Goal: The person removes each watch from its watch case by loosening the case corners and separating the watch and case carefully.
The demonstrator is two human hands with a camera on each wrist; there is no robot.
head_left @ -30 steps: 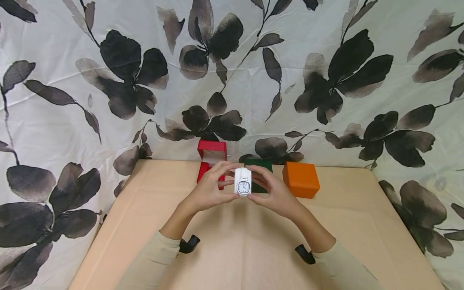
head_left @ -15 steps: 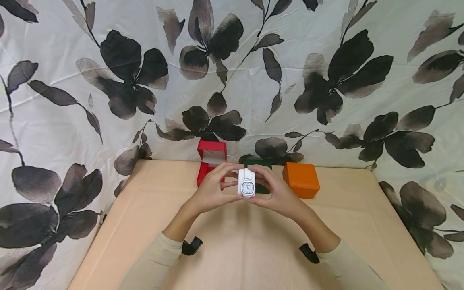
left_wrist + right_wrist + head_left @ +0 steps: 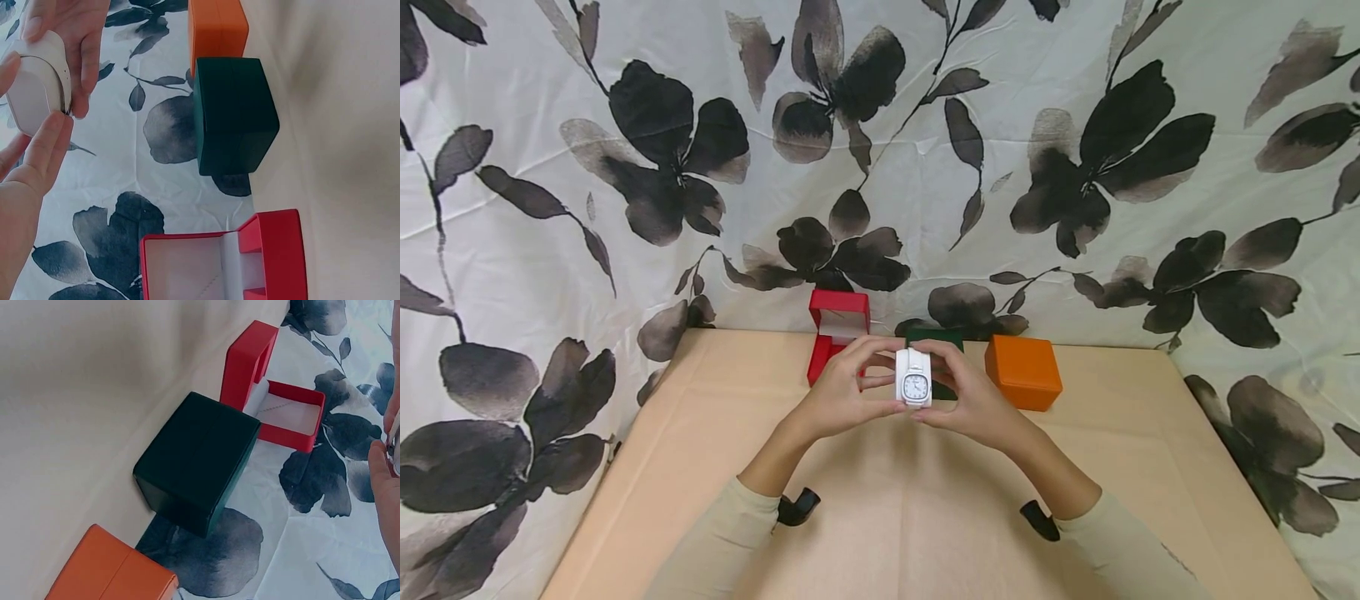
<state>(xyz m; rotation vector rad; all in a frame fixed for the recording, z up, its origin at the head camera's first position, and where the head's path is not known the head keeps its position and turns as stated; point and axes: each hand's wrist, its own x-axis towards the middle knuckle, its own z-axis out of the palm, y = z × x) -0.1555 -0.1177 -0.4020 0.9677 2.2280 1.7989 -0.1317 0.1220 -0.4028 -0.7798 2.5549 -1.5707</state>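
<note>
A white wristwatch (image 3: 914, 387) with a squarish face is held up above the table between both hands, its dial facing the head camera. My left hand (image 3: 842, 392) grips it from the left with thumb and fingertips, while my right hand (image 3: 973, 402) grips the opposite side. In the left wrist view the watch strap closes round a smooth white cushion (image 3: 31, 94), pinched by fingers of both hands. Only a sliver of the watch and part of the right hand (image 3: 386, 500) show at the edge of the right wrist view.
Behind the hands stand a red box (image 3: 839, 312) with its lid raised, a closed dark green box (image 3: 234, 115) and a closed orange box (image 3: 1022, 372). A white cloth (image 3: 925, 175) with dark flowers hangs beyond the tan table (image 3: 1112, 417).
Both hands have shifted slightly to the right with the watch, mostly in the first half second. The boxes have stayed in place.
</note>
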